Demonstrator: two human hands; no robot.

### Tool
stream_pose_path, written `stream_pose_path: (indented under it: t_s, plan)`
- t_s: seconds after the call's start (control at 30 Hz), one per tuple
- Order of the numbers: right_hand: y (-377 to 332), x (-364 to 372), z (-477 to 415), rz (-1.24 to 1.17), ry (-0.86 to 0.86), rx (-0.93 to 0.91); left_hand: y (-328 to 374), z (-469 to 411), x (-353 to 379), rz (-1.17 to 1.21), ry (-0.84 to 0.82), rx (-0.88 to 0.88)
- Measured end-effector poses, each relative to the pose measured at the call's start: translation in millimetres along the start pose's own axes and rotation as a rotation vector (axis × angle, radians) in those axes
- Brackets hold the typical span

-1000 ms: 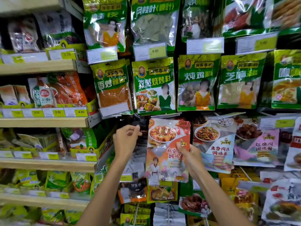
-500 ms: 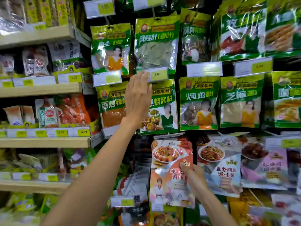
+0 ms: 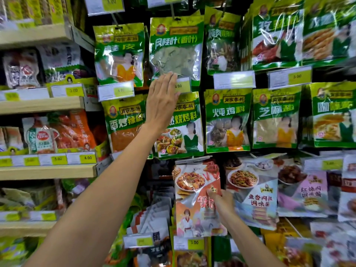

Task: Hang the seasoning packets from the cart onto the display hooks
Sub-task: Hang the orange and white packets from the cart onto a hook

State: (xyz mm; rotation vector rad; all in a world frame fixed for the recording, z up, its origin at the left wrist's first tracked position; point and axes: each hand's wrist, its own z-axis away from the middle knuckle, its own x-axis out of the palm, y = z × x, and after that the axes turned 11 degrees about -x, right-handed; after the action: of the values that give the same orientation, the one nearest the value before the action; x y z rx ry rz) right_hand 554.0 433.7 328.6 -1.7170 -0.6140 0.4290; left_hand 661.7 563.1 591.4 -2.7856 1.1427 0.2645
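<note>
One seasoning packet (image 3: pixel 192 191) hangs upright, long axis vertical; my right hand (image 3: pixel 221 204) pinches its edge, my left hand (image 3: pixel 161 105) fingers straight against a price tag (image 3: pixel 183 86).

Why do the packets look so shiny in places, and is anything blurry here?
Head view: light glares off the clear film of the green packets at upper right; the right edge and bottom corners are smeared; the shelves at left slant from the wide lens; the left hand and leaf packet look fairly sharp, the right hand gripping the red packet softer.
</note>
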Motion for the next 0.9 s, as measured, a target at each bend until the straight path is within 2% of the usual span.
stream_pose_path:
  t_s: [0.13, 0.3, 0.53, 0.7, 0.9]
  plan:
    - [-1.6, 2.5, -0.1, 0.105, 0.046, -0.038, -2.3, -0.7, -2.4, -0.011, -0.019, 0.01]
    - [-2.5, -8.6, 19.1, 0.22, 0.024, -0.16, -3.0, -0.3, -9.8, 0.019, -0.033, 0.015]
    - [-18.6, -48.3, 59.2, 0.4, 0.045, -0.415, 21.2, 37.8, -21.4, 0.261, 0.103, -0.041]
    - [-19.7, -114.1, 71.6, 0.479, 0.132, -0.47, 81.0, 109.9, -7.4, 0.429, 0.006, -0.032]
    - [11.1, -233.7, 99.0, 0.574, 0.242, -0.325, 205.3, 203.4, -4.1, 0.634, -0.172, -0.098]
